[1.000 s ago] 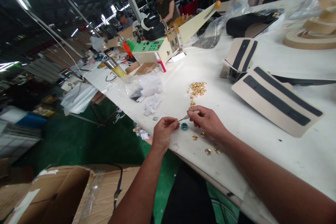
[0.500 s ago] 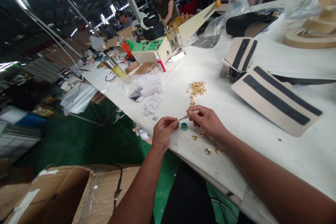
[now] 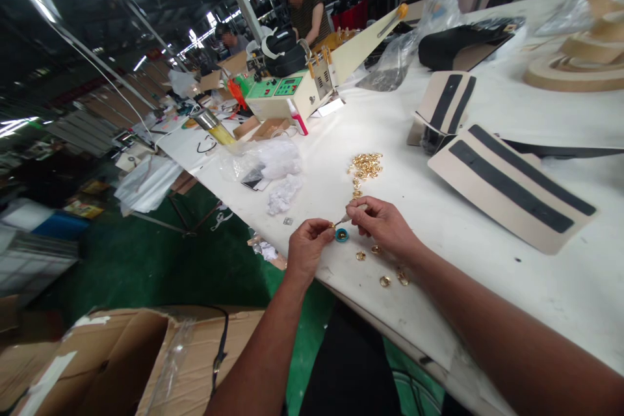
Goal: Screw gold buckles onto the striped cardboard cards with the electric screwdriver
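Observation:
My left hand (image 3: 308, 244) pinches a small gold metal ring (image 3: 332, 225) between thumb and fingertips near the table's front edge. In my right hand (image 3: 383, 222) is a thin screwdriver-like tool with a pale handle (image 3: 358, 205), its tip pointing left at the ring. Whether the tip touches the ring is too small to tell. Just below the fingertips a small round teal container (image 3: 342, 234) sits on the table. Several loose gold rings (image 3: 385, 281) lie beneath my right wrist. Beyond my hands is a pile of small gold metal pieces (image 3: 366, 165).
The white table (image 3: 322, 146) bears crumpled plastic and paper (image 3: 280, 166) on the left and a cream machine (image 3: 292, 94) farther back. Beige panels with black strips (image 3: 511, 188) stand at right. A cardboard box (image 3: 121, 357) is below left. Other people work across the table.
My left hand has shifted slightly right, bringing the gold ring closer to the teal container. The tool stays in my right hand, which has hardly moved.

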The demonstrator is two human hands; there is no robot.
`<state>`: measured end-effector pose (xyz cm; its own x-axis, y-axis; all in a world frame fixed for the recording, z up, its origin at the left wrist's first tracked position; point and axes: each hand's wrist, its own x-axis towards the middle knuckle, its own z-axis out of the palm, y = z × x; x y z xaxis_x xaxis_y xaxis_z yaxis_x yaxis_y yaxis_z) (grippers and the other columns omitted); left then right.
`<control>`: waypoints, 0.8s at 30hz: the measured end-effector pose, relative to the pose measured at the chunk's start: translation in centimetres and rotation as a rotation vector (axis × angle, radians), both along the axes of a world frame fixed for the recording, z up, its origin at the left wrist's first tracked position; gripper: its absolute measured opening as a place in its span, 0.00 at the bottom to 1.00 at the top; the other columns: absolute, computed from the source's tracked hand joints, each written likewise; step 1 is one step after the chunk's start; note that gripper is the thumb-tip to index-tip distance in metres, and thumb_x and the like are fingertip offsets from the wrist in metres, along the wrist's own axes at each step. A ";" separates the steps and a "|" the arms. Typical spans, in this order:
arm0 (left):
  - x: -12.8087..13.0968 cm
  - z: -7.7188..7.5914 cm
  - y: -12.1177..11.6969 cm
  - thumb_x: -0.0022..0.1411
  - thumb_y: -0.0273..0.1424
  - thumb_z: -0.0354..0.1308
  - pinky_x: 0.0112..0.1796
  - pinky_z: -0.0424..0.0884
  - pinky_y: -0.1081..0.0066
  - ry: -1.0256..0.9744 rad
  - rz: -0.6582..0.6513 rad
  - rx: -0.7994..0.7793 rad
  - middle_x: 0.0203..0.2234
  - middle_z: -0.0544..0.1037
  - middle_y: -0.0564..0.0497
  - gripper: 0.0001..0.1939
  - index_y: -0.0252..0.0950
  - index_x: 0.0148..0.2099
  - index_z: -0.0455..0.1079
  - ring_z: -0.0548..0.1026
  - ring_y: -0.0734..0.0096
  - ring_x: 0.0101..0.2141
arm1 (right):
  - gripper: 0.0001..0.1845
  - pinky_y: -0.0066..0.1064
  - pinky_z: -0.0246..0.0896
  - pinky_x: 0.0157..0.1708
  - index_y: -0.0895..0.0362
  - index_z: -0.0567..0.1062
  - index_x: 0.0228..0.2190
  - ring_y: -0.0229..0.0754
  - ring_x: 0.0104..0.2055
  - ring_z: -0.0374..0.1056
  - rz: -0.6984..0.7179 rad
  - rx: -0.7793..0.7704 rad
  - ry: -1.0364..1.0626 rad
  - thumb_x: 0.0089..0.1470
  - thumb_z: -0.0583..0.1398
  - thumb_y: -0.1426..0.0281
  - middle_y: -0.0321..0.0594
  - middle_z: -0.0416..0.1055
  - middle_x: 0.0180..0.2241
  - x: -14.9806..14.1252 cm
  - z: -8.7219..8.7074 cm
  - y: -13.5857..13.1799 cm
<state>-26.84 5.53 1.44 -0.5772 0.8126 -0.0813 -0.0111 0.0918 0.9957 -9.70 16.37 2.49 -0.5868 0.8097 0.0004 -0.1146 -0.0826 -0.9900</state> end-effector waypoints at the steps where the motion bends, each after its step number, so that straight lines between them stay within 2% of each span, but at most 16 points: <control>1: 0.2 0.1 0.0 0.47 0.36 0.78 0.42 0.76 0.67 0.027 0.002 -0.004 0.34 0.85 0.51 0.17 0.37 0.38 0.79 0.80 0.68 0.34 | 0.21 0.32 0.60 0.27 0.55 0.80 0.38 0.38 0.24 0.65 0.004 -0.002 0.011 0.57 0.68 0.50 0.33 0.72 0.26 0.0 0.0 0.0; 5: 1.3 1.2 -0.7 0.50 0.35 0.77 0.37 0.72 0.69 0.191 0.042 -0.031 0.33 0.84 0.52 0.19 0.39 0.44 0.80 0.77 0.69 0.32 | 0.20 0.31 0.59 0.28 0.55 0.80 0.37 0.37 0.25 0.64 0.024 -0.010 0.055 0.59 0.67 0.50 0.32 0.71 0.24 0.3 0.1 0.1; 8: 2.6 2.3 -1.5 0.56 0.34 0.73 0.34 0.68 0.69 0.471 0.066 -0.061 0.34 0.85 0.53 0.18 0.41 0.50 0.80 0.75 0.68 0.31 | 0.22 0.32 0.59 0.28 0.55 0.78 0.33 0.37 0.24 0.62 0.034 -0.016 0.099 0.60 0.66 0.48 0.32 0.69 0.22 0.6 0.5 0.3; 10: 3.7 2.7 -2.0 0.60 0.33 0.70 0.35 0.69 0.68 0.633 0.059 -0.063 0.36 0.85 0.53 0.17 0.43 0.52 0.79 0.75 0.67 0.33 | 0.23 0.32 0.59 0.28 0.55 0.76 0.30 0.37 0.23 0.62 0.012 -0.016 0.143 0.60 0.66 0.47 0.32 0.69 0.21 0.9 0.8 0.8; 14: 6.0 2.3 -2.7 0.60 0.29 0.70 0.43 0.72 0.63 0.746 0.000 -0.038 0.35 0.86 0.55 0.16 0.45 0.51 0.79 0.75 0.65 0.34 | 0.24 0.31 0.59 0.26 0.55 0.76 0.31 0.36 0.24 0.63 -0.144 -0.092 0.233 0.57 0.69 0.46 0.32 0.70 0.23 1.7 0.5 2.5; 16: 6.8 2.0 -2.7 0.58 0.28 0.72 0.43 0.72 0.62 0.768 -0.061 -0.049 0.34 0.86 0.55 0.18 0.46 0.50 0.80 0.75 0.63 0.33 | 0.24 0.31 0.57 0.24 0.54 0.77 0.32 0.36 0.23 0.62 -0.213 -0.150 0.276 0.54 0.70 0.46 0.32 0.69 0.23 2.2 0.2 3.5; 18: 7.1 2.0 -2.2 0.57 0.29 0.74 0.42 0.73 0.62 0.811 -0.124 -0.078 0.35 0.86 0.54 0.18 0.47 0.50 0.80 0.75 0.63 0.33 | 0.25 0.31 0.56 0.23 0.54 0.76 0.32 0.36 0.22 0.61 -0.251 -0.191 0.308 0.53 0.71 0.45 0.32 0.69 0.23 2.5 -0.1 4.3; 20: 6.6 2.5 -1.2 0.60 0.30 0.72 0.42 0.72 0.62 0.908 -0.164 -0.120 0.35 0.85 0.53 0.12 0.45 0.47 0.81 0.75 0.63 0.33 | 0.26 0.31 0.55 0.22 0.54 0.75 0.32 0.36 0.22 0.60 -0.266 -0.220 0.320 0.52 0.70 0.44 0.32 0.68 0.22 2.7 -0.3 4.7; 22: 5.6 3.1 0.5 0.66 0.32 0.67 0.43 0.72 0.62 1.012 -0.185 -0.167 0.37 0.84 0.50 0.07 0.44 0.46 0.82 0.76 0.62 0.35 | 0.27 0.31 0.54 0.22 0.54 0.75 0.33 0.36 0.21 0.59 -0.268 -0.247 0.327 0.52 0.70 0.43 0.31 0.67 0.22 2.7 -0.3 4.8; 24: 4.1 3.5 2.7 0.68 0.32 0.64 0.44 0.71 0.63 1.069 -0.202 -0.209 0.40 0.84 0.49 0.07 0.43 0.47 0.82 0.77 0.61 0.37 | 0.27 0.30 0.54 0.21 0.54 0.76 0.35 0.36 0.22 0.60 -0.262 -0.270 0.338 0.52 0.69 0.43 0.31 0.67 0.22 2.6 -0.3 4.7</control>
<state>-22.77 8.25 4.98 -0.2899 0.9283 0.2330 0.8791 0.1620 0.4482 -7.12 21.05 2.22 -0.3670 0.9273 -0.0740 -0.4766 -0.2558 -0.8411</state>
